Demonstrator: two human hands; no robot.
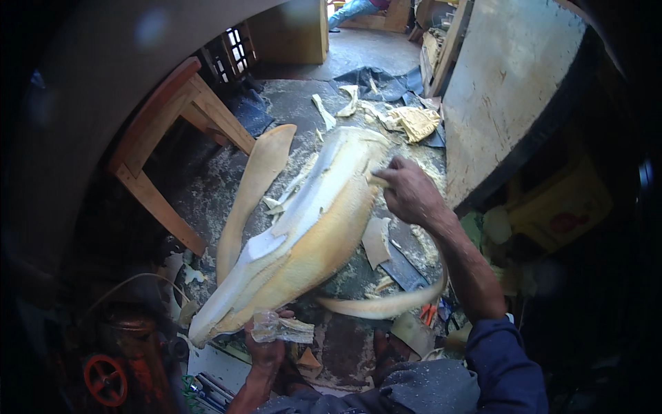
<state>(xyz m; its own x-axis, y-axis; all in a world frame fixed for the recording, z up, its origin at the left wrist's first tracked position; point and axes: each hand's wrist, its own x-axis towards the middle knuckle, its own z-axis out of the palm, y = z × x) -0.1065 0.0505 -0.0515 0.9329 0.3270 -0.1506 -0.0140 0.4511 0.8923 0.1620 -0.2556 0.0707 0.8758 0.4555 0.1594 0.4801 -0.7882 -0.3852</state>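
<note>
A long padded foam form (310, 221), white and yellowish, lies diagonally across the dark, crumb-strewn floor. My right hand (407, 186) is at its upper right side, fingers closed on a pale foam strip (377, 179). A long curved strip (372, 305) hangs below, partly hidden behind my right forearm; whether it joins the piece in my fingers I cannot tell. At the form's lower end, my left hand (265, 348) grips a crumpled translucent piece (283, 329), which hides some fingers. A flat tan piece (255, 193) lies along the form's left side.
A wooden frame (152, 179) stands left, a large board (503, 90) right. Scraps (414, 121) and orange-handled tools (427, 314) lie around the form. Red machinery (103, 379) is at lower left, a yellow container (558, 200) at right. A person's leg (352, 12) shows beyond.
</note>
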